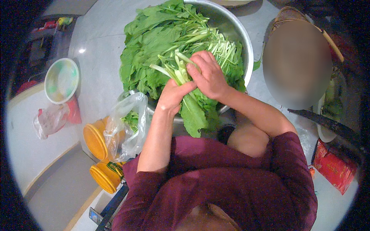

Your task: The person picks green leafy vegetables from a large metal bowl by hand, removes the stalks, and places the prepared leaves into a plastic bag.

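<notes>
My left hand (174,96) is closed around a bunch of leafy greens (194,115), whose pale cut stems point up and away from me and whose leaves hang towards my lap. My right hand (206,74) grips the same bunch at its stems, and the two hands touch or nearly touch. Just beyond them a large heap of leafy greens (156,37) fills much of a wide metal basin (248,55) and spills over its left side. The stems in the heap lie mostly to the right. My right fingertips are partly hidden among the stems.
Left of my left forearm, a clear plastic bag (138,106) with some greens inside stands against an orange lidded bucket (95,141). A second orange bucket (102,177) is nearer. A pale plastic basin (61,80) lies far left. A red box (335,167) is at the right.
</notes>
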The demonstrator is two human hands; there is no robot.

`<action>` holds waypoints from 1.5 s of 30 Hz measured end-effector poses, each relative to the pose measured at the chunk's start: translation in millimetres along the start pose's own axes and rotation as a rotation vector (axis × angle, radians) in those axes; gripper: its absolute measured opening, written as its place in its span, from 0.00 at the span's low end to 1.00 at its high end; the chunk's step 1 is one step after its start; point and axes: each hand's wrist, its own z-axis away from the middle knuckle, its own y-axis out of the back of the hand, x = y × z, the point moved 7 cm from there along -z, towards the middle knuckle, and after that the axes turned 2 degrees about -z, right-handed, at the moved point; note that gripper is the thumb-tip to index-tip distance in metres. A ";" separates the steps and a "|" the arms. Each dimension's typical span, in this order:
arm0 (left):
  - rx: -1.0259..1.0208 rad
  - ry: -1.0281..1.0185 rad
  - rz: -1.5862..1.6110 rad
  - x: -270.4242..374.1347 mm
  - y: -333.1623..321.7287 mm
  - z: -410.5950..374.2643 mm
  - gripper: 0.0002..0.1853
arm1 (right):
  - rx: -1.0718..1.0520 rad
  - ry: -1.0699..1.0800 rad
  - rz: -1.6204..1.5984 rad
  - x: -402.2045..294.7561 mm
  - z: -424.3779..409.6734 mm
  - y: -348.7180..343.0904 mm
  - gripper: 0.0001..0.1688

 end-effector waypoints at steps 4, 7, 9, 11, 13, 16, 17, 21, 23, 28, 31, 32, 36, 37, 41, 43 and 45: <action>-0.049 0.071 0.063 -4.4 -2.9 1.6 0.19 | -0.061 -0.112 -0.073 8.6 0.8 -2.9 0.10; -0.037 0.093 0.062 -7.1 4.7 -3.0 0.20 | -0.150 -0.329 -0.459 40.2 9.9 -19.5 0.12; 0.009 0.116 0.071 -8.0 24.2 -1.7 0.22 | -0.219 -0.344 -0.577 63.6 2.1 -17.3 0.13; -0.068 0.065 0.297 -8.6 38.4 -0.6 0.20 | 0.061 -0.987 -0.839 116.8 19.3 -10.8 0.11; -0.262 -0.026 0.481 2.2 35.6 -0.7 0.16 | 0.054 -1.090 -0.666 159.1 40.8 -7.6 0.11; -0.233 -0.124 0.525 24.6 16.4 10.7 0.15 | -0.016 -1.162 -0.513 193.5 74.5 -34.3 0.15; -0.352 -0.118 0.584 23.1 12.5 10.3 0.16 | -0.048 -1.171 -0.477 201.2 83.4 -43.5 0.18; -0.441 -0.074 0.683 21.0 8.9 13.2 0.14 | -0.099 -1.154 -0.283 212.1 86.5 -58.0 0.25; -0.210 0.026 0.548 10.6 21.8 7.1 0.11 | -0.192 -1.169 -0.262 209.2 84.6 -61.6 0.26; 0.124 0.032 -0.008 6.1 29.5 -0.7 0.12 | -0.218 -1.187 -0.379 189.8 85.7 -61.0 0.24; 0.211 -0.047 -0.156 8.3 33.4 -4.1 0.13 | -0.201 -1.077 -0.442 166.5 69.1 -49.6 0.21; 0.215 -0.041 -0.182 9.7 32.4 -4.0 0.13 | -0.202 -0.963 -0.456 156.0 60.7 -45.3 0.20; 0.230 -0.116 -0.251 16.1 24.3 -5.9 0.13 | -0.292 -0.672 -0.578 90.2 21.6 -35.7 0.18; 0.232 -0.136 -0.249 16.8 21.6 -4.8 0.13 | -0.321 -0.619 -0.610 73.8 13.5 -36.5 0.19; 0.184 -0.202 -0.312 23.4 10.6 -4.8 0.13 | -0.441 -0.673 -0.658 60.8 12.6 -38.2 0.14; 0.207 -0.172 -0.227 22.0 13.3 -3.7 0.12 | -0.436 -0.637 -0.680 47.7 2.9 -25.0 0.16; 0.252 -0.142 -0.125 17.2 21.5 -5.2 0.11 | -0.441 -0.588 -0.626 52.1 0.6 -20.4 0.16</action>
